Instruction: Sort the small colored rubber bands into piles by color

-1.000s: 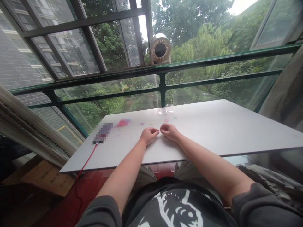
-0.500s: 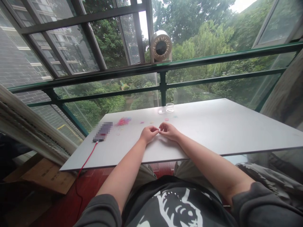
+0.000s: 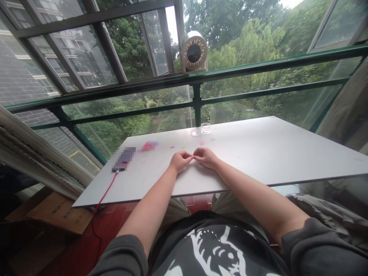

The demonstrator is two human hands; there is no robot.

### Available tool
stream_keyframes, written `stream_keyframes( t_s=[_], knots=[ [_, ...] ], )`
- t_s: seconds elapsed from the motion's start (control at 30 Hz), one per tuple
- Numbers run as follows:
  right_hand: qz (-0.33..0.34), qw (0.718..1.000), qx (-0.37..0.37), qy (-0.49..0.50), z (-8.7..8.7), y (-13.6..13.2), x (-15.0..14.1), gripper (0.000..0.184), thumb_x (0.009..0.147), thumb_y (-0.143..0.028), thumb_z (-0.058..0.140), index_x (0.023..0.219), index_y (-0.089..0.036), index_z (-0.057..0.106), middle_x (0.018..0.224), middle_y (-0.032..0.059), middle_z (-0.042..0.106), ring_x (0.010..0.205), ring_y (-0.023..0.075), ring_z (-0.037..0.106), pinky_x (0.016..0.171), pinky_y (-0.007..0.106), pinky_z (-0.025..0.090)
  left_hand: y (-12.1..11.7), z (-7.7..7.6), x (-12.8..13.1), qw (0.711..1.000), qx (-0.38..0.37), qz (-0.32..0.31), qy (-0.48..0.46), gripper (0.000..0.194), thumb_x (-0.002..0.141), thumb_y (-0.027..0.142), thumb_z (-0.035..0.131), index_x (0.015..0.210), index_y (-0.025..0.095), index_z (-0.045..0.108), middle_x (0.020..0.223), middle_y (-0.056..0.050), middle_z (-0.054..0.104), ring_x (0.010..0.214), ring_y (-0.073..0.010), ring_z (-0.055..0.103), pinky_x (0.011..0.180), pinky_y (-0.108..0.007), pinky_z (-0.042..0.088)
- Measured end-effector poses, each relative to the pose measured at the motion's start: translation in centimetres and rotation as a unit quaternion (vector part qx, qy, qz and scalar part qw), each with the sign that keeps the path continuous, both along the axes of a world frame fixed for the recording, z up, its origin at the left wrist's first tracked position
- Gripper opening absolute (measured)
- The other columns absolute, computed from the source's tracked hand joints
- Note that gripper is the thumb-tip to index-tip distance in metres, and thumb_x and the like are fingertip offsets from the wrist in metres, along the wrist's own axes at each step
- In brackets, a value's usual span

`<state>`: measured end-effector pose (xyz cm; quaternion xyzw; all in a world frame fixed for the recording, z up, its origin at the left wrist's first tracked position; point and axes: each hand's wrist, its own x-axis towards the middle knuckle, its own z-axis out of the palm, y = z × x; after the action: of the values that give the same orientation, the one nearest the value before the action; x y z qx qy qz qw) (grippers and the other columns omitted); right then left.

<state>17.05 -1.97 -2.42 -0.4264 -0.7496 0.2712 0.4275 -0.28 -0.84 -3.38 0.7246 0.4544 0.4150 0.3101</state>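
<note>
My left hand [image 3: 181, 161] is closed in a pinch above the white table [image 3: 253, 153]. Facing it, my right hand [image 3: 205, 156] pinches too, and the fingertips of both hands meet or nearly meet. Whatever lies between them is too small to make out. Just beyond my hands are a small pink piece [image 3: 202, 143] and a tiny greenish piece [image 3: 213, 139]. Farther left lies a loose pile of pink, red and bluish bits [image 3: 149, 146], with another small pink piece [image 3: 172, 147] between the pile and my hands.
A clear round container [image 3: 205, 128] stands at the table's far edge beside a clear lid-like disc [image 3: 195, 132]. At the left lies a blurred-out phone [image 3: 124, 159] with a red cable [image 3: 108, 188] running off the edge. A round fan [image 3: 194, 52] sits by the green railing [image 3: 244, 74].
My fingertips have come slightly closer together, and the pale speck seen between them earlier is less visible. The whole view has shifted a little; the things on the table stay in place.
</note>
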Motion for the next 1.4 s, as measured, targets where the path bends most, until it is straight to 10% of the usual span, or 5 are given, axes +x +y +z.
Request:
stream_keyframes(
  t_s=[1.4],
  knots=[
    [-0.026,0.999,0.018,-0.006,-0.48,0.17,0.02,0.009,0.073,-0.021,0.050,0.080,-0.017,0.053,0.066,-0.0003,0.059,0.055,0.0111,0.050,0.055,0.024,0.039,-0.20,0.38,0.08,0.998,-0.015,0.047,-0.035,0.017,0.064,0.032,0.066,0.070,0.016,0.068,0.068,-0.003,0.066,0.064,-0.0143,0.058,0.063,-0.026,0.045]
  ],
)
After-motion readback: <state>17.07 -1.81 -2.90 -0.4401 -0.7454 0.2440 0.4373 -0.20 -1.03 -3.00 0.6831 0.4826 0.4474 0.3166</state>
